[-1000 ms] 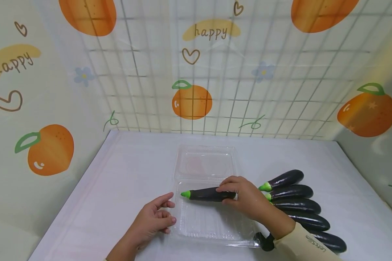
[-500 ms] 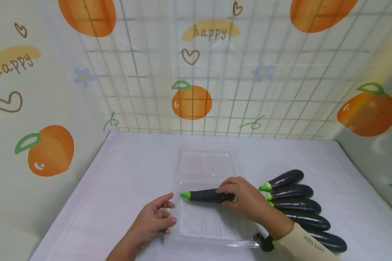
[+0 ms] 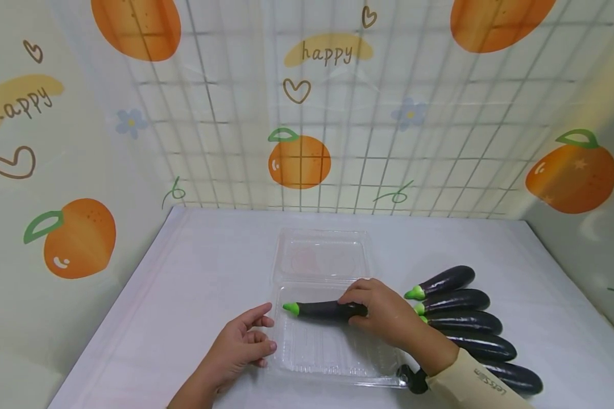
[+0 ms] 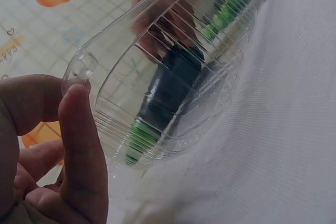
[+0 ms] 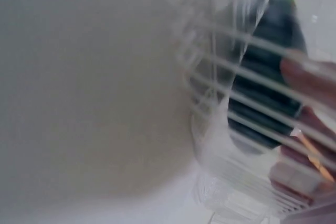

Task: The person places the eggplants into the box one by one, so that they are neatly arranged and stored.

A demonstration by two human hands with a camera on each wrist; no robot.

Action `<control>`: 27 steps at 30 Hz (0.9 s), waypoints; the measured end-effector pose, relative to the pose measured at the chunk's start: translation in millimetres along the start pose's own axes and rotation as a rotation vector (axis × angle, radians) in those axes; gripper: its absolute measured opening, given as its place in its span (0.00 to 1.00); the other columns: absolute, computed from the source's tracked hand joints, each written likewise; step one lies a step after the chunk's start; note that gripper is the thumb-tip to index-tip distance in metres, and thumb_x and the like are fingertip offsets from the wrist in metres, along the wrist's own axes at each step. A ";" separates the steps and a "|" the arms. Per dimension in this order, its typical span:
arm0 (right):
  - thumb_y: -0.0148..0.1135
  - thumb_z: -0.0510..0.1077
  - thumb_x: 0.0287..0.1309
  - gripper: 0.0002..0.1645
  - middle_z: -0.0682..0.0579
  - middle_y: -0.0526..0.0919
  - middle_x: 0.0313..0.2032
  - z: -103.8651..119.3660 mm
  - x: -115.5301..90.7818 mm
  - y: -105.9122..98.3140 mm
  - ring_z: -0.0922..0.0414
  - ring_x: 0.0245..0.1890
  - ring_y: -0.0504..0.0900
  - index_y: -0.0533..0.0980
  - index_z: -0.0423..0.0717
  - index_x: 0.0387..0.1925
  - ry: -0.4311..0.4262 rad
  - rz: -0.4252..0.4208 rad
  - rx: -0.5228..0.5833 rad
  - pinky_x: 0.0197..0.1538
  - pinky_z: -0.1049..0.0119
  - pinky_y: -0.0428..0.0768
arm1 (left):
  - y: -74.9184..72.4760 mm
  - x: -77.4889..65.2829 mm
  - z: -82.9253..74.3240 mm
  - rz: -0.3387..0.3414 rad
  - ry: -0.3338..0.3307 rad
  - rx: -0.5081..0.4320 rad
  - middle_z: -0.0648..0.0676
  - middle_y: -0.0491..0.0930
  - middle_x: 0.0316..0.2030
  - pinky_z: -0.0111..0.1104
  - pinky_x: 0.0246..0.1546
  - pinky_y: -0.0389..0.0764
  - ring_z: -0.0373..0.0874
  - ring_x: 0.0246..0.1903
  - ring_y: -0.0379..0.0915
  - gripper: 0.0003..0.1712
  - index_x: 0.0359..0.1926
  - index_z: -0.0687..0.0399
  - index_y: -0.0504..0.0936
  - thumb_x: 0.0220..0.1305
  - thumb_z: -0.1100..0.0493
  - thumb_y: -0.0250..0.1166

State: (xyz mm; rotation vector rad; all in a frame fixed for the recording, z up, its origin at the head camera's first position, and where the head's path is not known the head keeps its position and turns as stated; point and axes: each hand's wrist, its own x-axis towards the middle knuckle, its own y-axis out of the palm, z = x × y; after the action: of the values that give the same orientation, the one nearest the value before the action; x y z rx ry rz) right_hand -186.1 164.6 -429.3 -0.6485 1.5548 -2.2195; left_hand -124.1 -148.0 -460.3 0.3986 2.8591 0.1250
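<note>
In the head view, my right hand [image 3: 384,309] grips the thick end of a dark purple eggplant [image 3: 319,310] with a green stem. The eggplant lies crosswise over the base of a clear plastic clamshell box [image 3: 327,378], its stem pointing left. Thumb and fingers bend over the fruit in the right wrist view, where the eggplant [image 5: 262,82] shows through the ribbed plastic wall. My left hand [image 3: 243,341] is at the box's left rim, index finger and thumb extended and spaced apart. In the left wrist view, their tips overlap the clear rim [image 4: 81,69].
Several more eggplants [image 3: 465,322] lie fanned out to the right of the box, stems toward it. The box's lid [image 3: 322,234] lies folded back behind the base. A small black object [image 3: 414,379] is beside the right sleeve. Printed cloth covers the back and side walls.
The right hand and the eggplant's body have shifted slightly toward the front, with the stem end nearly in place. The left hand stays at the rim.
</note>
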 end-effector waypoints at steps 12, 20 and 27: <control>0.78 0.41 0.50 0.19 0.58 0.83 0.49 -0.6 -11.8 -28.1 0.52 0.53 0.82 0.86 0.52 0.47 0.105 -0.044 0.189 0.55 0.51 0.83 | 1.0 -0.2 -0.5 -0.006 0.003 0.000 0.64 0.69 0.59 0.30 0.28 0.82 0.40 0.35 0.74 0.46 0.76 0.57 0.63 0.57 0.68 0.72; 0.80 0.43 0.49 0.24 0.56 0.83 0.52 -17.4 -37.4 -52.0 0.48 0.52 0.83 0.84 0.54 0.51 0.194 -0.133 0.210 0.53 0.48 0.84 | 1.7 2.7 -0.2 -0.018 -0.011 0.019 0.62 0.69 0.59 0.31 0.29 0.83 0.41 0.35 0.75 0.45 0.76 0.55 0.64 0.58 0.67 0.72; 0.79 0.43 0.51 0.24 0.54 0.83 0.52 -32.1 -56.9 -61.1 0.49 0.51 0.83 0.84 0.54 0.52 0.233 -0.151 0.231 0.50 0.52 0.86 | 3.7 1.7 1.7 -0.024 -0.016 0.028 0.62 0.70 0.59 0.31 0.30 0.83 0.41 0.35 0.75 0.45 0.76 0.55 0.64 0.59 0.67 0.71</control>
State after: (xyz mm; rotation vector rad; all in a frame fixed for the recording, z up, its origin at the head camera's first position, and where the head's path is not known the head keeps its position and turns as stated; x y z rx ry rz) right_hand -157.9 240.2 -390.5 -0.4656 1.3588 -2.6184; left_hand -124.2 -143.8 -461.9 0.3687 2.8521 0.0767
